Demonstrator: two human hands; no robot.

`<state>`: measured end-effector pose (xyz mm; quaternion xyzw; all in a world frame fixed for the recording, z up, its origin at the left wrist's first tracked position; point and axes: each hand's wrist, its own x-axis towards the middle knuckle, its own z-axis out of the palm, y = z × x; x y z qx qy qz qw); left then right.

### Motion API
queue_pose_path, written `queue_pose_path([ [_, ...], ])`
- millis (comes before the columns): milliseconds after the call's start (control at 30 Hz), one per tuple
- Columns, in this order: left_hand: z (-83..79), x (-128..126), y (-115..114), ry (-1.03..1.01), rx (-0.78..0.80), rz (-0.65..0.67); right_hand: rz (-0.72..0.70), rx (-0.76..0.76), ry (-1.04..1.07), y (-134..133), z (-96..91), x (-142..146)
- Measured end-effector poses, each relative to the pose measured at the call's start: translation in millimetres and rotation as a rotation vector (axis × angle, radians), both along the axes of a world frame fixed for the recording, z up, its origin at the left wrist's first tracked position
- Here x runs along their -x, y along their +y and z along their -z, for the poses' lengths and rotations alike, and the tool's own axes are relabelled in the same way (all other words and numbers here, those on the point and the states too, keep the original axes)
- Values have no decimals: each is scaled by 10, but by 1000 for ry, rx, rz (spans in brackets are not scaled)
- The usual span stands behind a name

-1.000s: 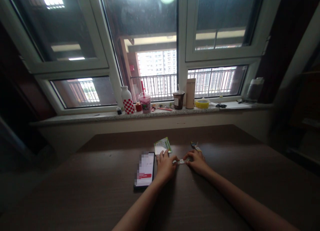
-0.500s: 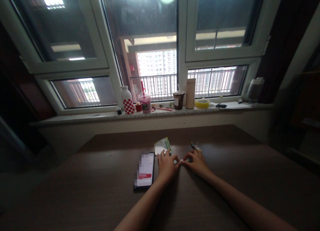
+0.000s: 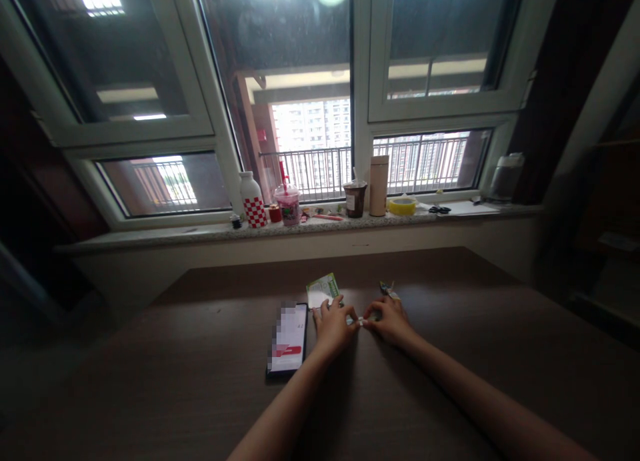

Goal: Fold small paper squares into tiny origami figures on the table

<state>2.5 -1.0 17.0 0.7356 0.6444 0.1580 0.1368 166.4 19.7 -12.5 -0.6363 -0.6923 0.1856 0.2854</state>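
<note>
Thumb and forefinger of my left hand (image 3: 334, 324) pinch one side of a small white piece (image 3: 361, 321), too small to name. From the other side my right hand (image 3: 390, 319) pinches at the same piece, its fingertips almost meeting the left ones. Partly under the left fingers lies a green and white printed packet or card (image 3: 323, 292). A crumpled bit of wrapper-like material (image 3: 386, 288) shows just beyond the right hand. Left of my left wrist, a phone (image 3: 287, 341) lies face up with its screen lit.
The brown table (image 3: 200, 408) ends at a window wall. Along the sill (image 3: 200, 238) stand a checkered bottle (image 3: 253, 204), a pink cup (image 3: 287, 206), a dark drink cup (image 3: 355, 200), a tan flask (image 3: 379, 186), yellow tape (image 3: 402, 206) and black scissors (image 3: 439, 210).
The whole view has shifted slightly. Both hands keep their pinch in nearly the same place, and a little more of the white piece shows between the fingertips.
</note>
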Motion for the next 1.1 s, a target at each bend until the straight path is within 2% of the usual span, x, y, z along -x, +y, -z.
queue_pose_path([
  [500, 123, 119, 6, 2, -15, 41, 5, 26, 41, 55, 39, -38],
  [667, 160, 105, -49, 13, -82, 45, -21, 13, 45, 44, 52, -67],
  [1100, 80, 9, -65, 19, -130, -5, -5, -16, 21, -17, 44, -18],
])
